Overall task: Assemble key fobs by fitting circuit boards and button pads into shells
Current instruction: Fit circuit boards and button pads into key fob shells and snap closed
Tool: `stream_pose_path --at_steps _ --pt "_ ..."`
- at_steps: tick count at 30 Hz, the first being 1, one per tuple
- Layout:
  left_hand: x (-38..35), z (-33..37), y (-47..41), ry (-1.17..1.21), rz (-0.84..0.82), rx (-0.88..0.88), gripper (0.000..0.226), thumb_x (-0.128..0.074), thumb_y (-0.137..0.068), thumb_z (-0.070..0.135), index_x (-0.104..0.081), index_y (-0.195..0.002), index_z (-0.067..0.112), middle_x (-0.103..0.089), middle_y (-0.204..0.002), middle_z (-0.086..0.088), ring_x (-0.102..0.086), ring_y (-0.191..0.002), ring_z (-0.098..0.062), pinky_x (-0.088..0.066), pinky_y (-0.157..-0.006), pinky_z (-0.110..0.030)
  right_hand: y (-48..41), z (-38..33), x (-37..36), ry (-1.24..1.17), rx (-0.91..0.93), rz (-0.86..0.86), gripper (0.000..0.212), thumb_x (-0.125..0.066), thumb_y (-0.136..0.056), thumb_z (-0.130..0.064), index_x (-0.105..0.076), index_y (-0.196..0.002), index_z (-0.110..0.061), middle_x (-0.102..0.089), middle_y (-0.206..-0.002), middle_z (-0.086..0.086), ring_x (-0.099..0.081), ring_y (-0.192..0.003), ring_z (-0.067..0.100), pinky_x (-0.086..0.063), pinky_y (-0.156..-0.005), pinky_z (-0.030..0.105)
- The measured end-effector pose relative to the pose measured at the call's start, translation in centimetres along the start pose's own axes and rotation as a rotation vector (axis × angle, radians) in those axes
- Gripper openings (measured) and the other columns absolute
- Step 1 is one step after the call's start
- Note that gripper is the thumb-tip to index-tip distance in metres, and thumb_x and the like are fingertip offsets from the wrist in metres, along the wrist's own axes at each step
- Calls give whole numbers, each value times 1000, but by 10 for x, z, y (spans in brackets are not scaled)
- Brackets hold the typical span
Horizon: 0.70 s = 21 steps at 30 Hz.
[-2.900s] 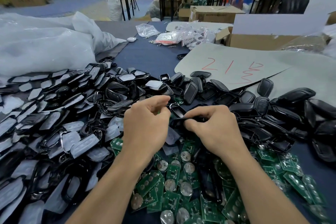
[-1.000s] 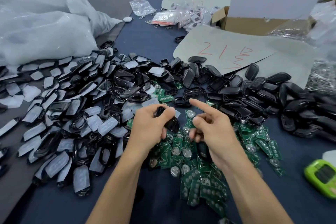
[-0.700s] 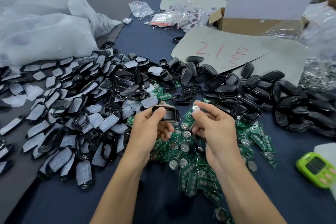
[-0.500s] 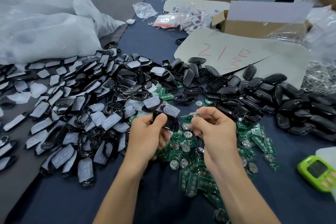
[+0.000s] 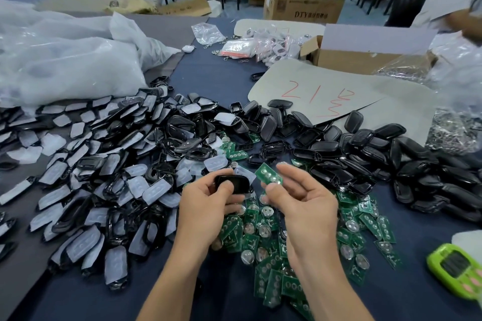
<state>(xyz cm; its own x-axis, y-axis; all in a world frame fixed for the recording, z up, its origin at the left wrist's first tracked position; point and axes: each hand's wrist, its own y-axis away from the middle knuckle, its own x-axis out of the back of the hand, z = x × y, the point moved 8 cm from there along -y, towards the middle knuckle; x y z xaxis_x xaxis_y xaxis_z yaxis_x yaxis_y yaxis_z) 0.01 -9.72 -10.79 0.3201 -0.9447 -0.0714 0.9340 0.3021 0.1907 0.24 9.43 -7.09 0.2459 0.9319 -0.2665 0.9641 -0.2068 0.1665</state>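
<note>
My left hand (image 5: 206, 203) grips a black key fob shell (image 5: 233, 183) between thumb and fingers, above the table. My right hand (image 5: 302, 200) pinches a green circuit board (image 5: 268, 175) just right of the shell, a small gap between them. Below both hands lies a heap of green circuit boards (image 5: 276, 250) with round coin cells. To the left spreads a big pile of black shells with translucent white button pads (image 5: 91, 172). A second pile of black shells (image 5: 365, 154) lies to the right.
White plastic bags (image 5: 65, 60) fill the far left. A grey card sheet (image 5: 326, 91) marked in red, an open cardboard box (image 5: 365, 55) and small packets (image 5: 250, 45) sit behind. A green device (image 5: 453, 271) lies at the right edge. A person's arm (image 5: 467, 21) shows at top right.
My right hand picked a green circuit board out of the heap and raised it beside the shell in my left hand. The left hand kept its hold and turned the shell.
</note>
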Motion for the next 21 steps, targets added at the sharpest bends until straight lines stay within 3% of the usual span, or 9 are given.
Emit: stream_pose_path --at_steps 2,5,11,16,21 --pt "-4 1 2 72 -59 0 39 -59 -100 -1 -77 -119 28 -80 -93 -8 -80 -85 -30 -64 -68 -30 3 -4 -5 -31 10 -42 34 -77 -84 7 -82 -89 -26 -79 -81 13 -77 -75 25 -62 -69 29" --pt "-10 9 7 128 -116 -45 49 -57 -101 -3 -75 -123 37 -78 -94 -17 -79 -89 -33 -64 -70 -31 4 -7 -9 -55 21 -66 33 -75 -85 6 -82 -85 -27 -76 -72 13 -73 -63 22 -59 -62 25" --pt "-15 17 12 99 -147 -65 48 -60 -102 0 -70 -127 39 -78 -90 -16 -80 -85 -30 -64 -70 -31 10 -4 -17 -5 28 -134 27 -73 -88 4 -80 -86 -22 -73 -72 18 -63 -59 18 -53 -58 22" --pt "-12 29 20 85 -93 -139 38 -78 -88 8 -81 -107 41 -80 -82 -13 -78 -69 -26 -63 -63 -30 10 -4 -18 35 64 -130 31 -71 -90 4 -81 -90 -25 -69 -68 6 -56 -56 13 -49 -54 21" --pt "-6 38 28 87 -22 -219 33 -85 -79 18 -81 -94 48 -80 -78 -8 -76 -59 -26 -62 -58 -29 11 -3 -19 79 83 -128 32 -71 -90 2 -75 -94 -29 -65 -68 8 -55 -56 14 -49 -56 22"
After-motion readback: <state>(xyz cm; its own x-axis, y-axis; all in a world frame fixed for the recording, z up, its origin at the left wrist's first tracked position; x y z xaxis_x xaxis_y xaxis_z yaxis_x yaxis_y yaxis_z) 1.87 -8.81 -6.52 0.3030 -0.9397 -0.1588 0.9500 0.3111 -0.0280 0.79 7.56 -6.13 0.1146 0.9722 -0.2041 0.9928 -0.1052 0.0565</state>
